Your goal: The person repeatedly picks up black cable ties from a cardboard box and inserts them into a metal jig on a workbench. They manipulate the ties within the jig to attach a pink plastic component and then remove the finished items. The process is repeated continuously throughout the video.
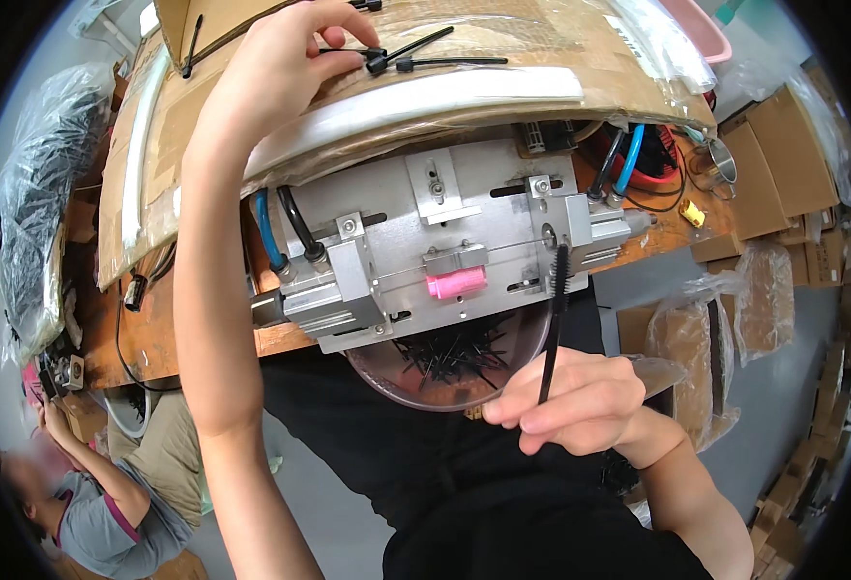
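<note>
Upright in my right hand (580,401) is a black mascara brush (553,319), its thin stem pinched between thumb and fingers. The bristled head points up beside the right end of a metal clamping fixture (396,208). A pink block (456,282) sits at the fixture's front middle. My left hand (314,43) reaches over a cardboard box (532,106), thumb and forefinger closed around one end of a black stick with a thicker collar (377,60). More such black sticks (454,63) lie beside it on the cardboard.
Below the fixture, a clear bowl (387,387) holds many black sticks. Blue hoses (630,159) and black ones run to cylinders at both ends. A red basket (662,155) and a metal cup (716,164) stand at right. Another person (116,503) sits at lower left.
</note>
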{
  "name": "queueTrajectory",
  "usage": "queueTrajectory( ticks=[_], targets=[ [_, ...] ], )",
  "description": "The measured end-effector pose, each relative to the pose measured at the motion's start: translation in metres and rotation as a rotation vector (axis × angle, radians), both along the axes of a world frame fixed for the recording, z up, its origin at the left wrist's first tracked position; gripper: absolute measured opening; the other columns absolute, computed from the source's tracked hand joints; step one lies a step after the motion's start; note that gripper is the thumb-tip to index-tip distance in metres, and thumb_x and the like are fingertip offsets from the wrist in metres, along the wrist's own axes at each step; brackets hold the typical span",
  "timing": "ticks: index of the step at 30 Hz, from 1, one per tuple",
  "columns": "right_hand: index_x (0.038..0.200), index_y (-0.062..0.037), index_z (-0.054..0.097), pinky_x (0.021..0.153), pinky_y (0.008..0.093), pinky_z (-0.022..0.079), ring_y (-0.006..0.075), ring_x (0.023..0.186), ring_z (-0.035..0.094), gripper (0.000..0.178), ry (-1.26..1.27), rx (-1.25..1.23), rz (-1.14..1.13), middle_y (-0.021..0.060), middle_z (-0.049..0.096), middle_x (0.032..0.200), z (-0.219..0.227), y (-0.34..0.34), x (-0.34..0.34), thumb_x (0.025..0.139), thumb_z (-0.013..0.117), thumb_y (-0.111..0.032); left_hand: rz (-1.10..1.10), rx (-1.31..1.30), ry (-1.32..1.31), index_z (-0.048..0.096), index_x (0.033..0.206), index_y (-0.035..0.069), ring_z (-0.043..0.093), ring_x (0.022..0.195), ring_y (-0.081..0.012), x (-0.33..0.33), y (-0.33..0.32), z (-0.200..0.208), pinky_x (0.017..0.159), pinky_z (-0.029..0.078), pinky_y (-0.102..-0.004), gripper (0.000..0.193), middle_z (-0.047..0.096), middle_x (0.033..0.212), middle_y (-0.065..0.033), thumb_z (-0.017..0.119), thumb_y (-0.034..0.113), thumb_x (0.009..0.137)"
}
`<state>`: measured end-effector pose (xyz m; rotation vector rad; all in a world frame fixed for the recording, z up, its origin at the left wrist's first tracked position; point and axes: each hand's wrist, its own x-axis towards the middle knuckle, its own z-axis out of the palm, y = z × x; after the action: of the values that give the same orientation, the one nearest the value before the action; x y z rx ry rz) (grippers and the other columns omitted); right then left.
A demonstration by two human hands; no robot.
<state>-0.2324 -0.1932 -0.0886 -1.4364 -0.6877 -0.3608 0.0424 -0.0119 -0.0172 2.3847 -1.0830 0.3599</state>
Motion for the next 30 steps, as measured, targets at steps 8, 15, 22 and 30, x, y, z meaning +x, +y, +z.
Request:
queueTrajectory(
  ticks=[8,15,22,30],
  targets=[
    [0.101,0.0082,0.065,0.075,0.0385,0.057,0.0322,0.086,0.067,0.029,0.167,0.336,0.214,0.0258,0.069,0.098,0.003,-0.001,-0.003,0.073,0.075,0.009,-0.009,0.008,0.104,0.062,0.096,0.004,0.043,0.073,-0.0073,-0.010,0.026,0.004,0.067,0.039,-0.0221,0.010,0.045,0.075,0.0024,0.064,0.005,0.087],
    [0.101,0.0082,0.065,0.071,0.0372,0.056,0.0307,0.083,0.067,0.032,0.190,0.255,0.220,0.0217,0.069,0.094,0.009,0.004,-0.002,0.071,0.077,0.009,-0.010,-0.041,0.077,0.063,0.097,0.002,0.046,0.070,-0.0080,-0.043,0.051,0.013,0.065,0.039,-0.0228,0.012,0.051,0.074,0.0008,0.064,0.011,0.089],
    [0.101,0.0061,0.067,0.066,0.0330,0.055,0.0254,0.072,0.063,0.032,-0.065,-0.257,-0.022,0.0132,0.065,0.083,0.027,0.002,0.004,0.071,0.079,0.000,-0.178,-0.611,0.818,0.066,0.095,0.000,0.060,0.077,-0.0087,-0.182,0.019,-0.017,0.070,0.050,-0.0224,0.018,0.065,0.090,-0.0036,0.073,-0.004,0.079],
    [0.093,0.0066,0.068,0.058,0.0301,0.052,0.0208,0.066,0.060,0.026,-0.177,-0.420,-0.049,0.0095,0.060,0.075,0.031,0.007,0.004,0.070,0.077,-0.002,-0.329,-1.028,1.416,0.062,0.096,-0.005,0.062,0.077,-0.0079,-0.228,0.011,-0.051,0.071,0.054,-0.0224,0.018,0.068,0.093,-0.0088,0.072,-0.003,0.082]
  ],
)
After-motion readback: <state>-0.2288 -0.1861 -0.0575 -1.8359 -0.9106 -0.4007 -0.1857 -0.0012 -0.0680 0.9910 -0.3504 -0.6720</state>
